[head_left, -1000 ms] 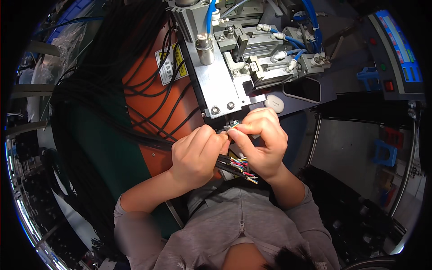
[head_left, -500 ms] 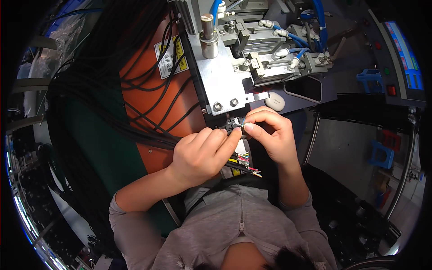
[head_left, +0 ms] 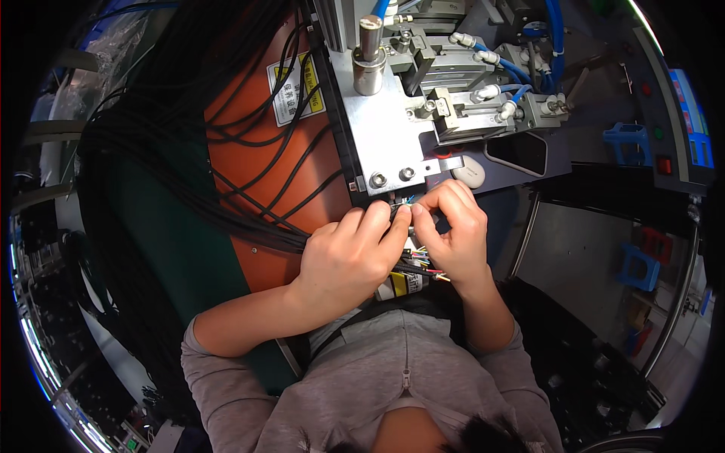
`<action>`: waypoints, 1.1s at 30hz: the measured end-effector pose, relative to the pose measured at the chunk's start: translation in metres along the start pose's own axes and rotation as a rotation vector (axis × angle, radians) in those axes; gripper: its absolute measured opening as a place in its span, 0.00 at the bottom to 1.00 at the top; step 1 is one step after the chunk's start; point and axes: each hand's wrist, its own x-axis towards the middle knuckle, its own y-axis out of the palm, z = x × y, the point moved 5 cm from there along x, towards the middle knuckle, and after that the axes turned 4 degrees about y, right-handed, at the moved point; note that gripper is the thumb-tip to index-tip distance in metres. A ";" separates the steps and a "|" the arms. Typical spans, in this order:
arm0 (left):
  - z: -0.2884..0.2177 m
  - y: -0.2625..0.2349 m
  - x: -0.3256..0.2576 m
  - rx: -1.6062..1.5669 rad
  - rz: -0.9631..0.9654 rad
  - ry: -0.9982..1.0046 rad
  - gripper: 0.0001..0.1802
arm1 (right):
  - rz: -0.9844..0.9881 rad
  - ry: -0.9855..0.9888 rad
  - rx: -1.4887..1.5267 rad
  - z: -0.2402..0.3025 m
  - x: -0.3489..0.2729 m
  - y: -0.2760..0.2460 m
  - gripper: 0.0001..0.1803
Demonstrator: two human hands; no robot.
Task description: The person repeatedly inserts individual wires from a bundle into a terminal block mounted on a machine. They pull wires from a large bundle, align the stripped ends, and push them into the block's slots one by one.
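At the frame's centre, the left hand (head_left: pixel 343 260) and right hand (head_left: pixel 453 230) pinch a bundle of thin coloured wires (head_left: pixel 411 257) between fingertips, just below the grey metal plate (head_left: pixel 385 128); black cables (head_left: pixel 189 189) spread upper left.

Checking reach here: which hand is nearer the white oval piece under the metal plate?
Right. The right hand sits just below the white oval piece; the left hand is farther, down to its left.

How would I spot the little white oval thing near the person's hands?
Find the grey metal plate of the machine. Right of its lower edge, just above the right hand, lies the white oval piece. Unlike the dark window beside it, it is pale, smooth and rounded.
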 end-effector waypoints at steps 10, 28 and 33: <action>0.005 -0.002 0.001 -0.068 -0.065 0.013 0.18 | 0.038 0.376 0.495 -0.032 -0.008 0.017 0.02; 0.001 -0.012 -0.004 0.139 0.106 -0.068 0.07 | -0.075 0.472 0.766 -0.035 -0.013 0.016 0.04; 0.010 -0.009 -0.004 0.098 0.092 -0.110 0.08 | 0.265 -0.255 0.555 0.006 0.005 -0.001 0.13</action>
